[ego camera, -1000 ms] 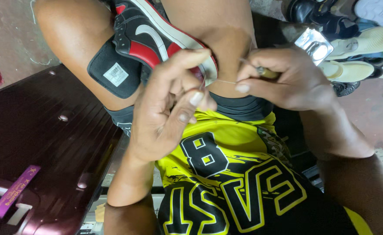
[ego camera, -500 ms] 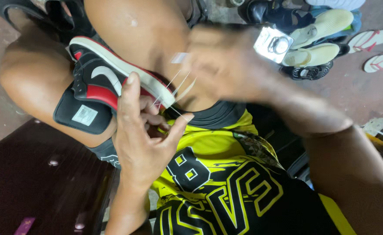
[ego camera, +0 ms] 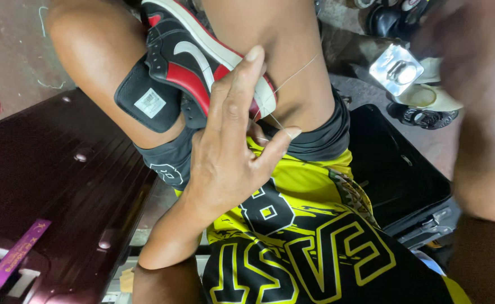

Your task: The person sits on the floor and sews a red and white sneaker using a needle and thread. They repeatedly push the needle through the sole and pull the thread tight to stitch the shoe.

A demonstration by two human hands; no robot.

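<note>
A black, red and white sneaker [ego camera: 188, 62] is wedged between my bare knees, sole facing right. My left hand [ego camera: 230, 152] grips it, fingers laid up along the white sole edge, with the thumb pressing a thin pale thread [ego camera: 295, 74] near the heel. The thread runs taut from the sole up and to the right across my leg. My right hand [ego camera: 472, 50] is raised at the top right, away from the shoe. It is heavily blurred, so its fingers cannot be made out. I wear a black and yellow jersey [ego camera: 309, 247].
A dark maroon hard case [ego camera: 45, 186] with a purple tag [ego camera: 17, 260] lies at my left. A black case [ego camera: 396, 169] sits at my right. Beyond it on the floor are a shiny square packet [ego camera: 396, 68] and several shoes and sandals [ego camera: 427, 107].
My right hand has swung from beside the sole out to the upper right, drawing the thread taut. My left hand stays on the shoe, fingers now stretched along the sole.
</note>
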